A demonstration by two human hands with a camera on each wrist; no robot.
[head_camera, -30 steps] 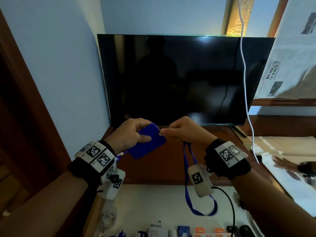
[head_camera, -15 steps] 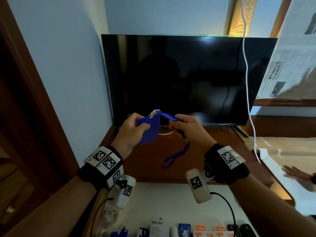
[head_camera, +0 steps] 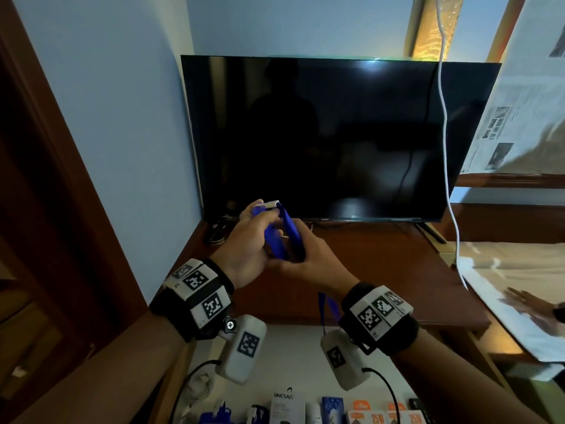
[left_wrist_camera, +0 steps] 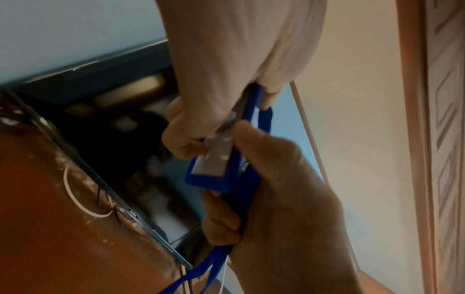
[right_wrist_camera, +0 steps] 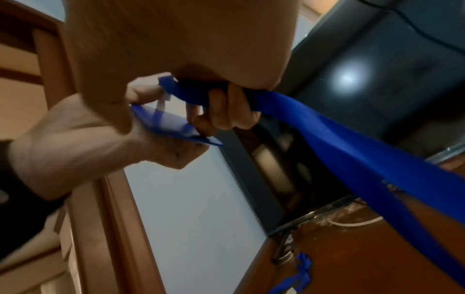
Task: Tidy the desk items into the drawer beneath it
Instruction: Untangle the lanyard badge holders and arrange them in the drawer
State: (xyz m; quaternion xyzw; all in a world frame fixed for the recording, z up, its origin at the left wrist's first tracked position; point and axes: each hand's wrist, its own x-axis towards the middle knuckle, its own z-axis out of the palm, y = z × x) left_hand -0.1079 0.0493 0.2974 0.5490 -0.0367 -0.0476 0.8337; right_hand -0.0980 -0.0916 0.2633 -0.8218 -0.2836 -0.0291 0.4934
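Observation:
A blue card holder [head_camera: 271, 237] with a white clip at its top is held upright above the wooden desk [head_camera: 382, 270], in front of the TV. My left hand [head_camera: 260, 215] grips it by its edges. My right hand [head_camera: 293, 249] is just to its right, its fingers curled round the blue lanyard strap [head_camera: 292, 231], which runs down from the clip. The strap's tail [head_camera: 328, 307] hangs below my right wrist. In the left wrist view the card holder [left_wrist_camera: 211, 169] sits between both hands. The right wrist view shows the strap [right_wrist_camera: 352, 139] trailing from my fist.
The drawer [head_camera: 293, 347] under the desk stands open and white-lined, with several small boxes and packets along its near end. A dark TV [head_camera: 321, 133] fills the back of the desk, and a white cable [head_camera: 446, 148] hangs at its right. Another person's hand [head_camera: 532, 307] rests on papers at the far right.
My hands have come together and dropped a little. The card holder has turned on edge. The long hanging loop of lanyard has been drawn up toward the holder, which leaves a short tail.

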